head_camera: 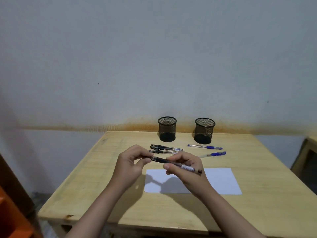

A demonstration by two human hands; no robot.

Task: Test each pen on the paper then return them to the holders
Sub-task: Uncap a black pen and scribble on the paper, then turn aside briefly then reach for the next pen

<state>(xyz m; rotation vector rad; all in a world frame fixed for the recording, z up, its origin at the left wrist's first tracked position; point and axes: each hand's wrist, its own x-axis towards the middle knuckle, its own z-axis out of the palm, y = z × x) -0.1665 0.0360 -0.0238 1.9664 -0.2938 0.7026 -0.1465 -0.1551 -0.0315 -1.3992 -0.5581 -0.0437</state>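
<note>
I hold a black pen level above the table with both hands. My left hand pinches its capped left end, and my right hand grips the barrel toward the right. Under my hands lies a white sheet of paper. Two more black pens lie side by side behind my hands. Two blue pens lie to their right. Two black mesh holders stand at the back of the table, and both look empty.
The light wooden table stands against a pale wall. A dark and orange piece of furniture is at the lower left. Another wooden piece sits at the right edge.
</note>
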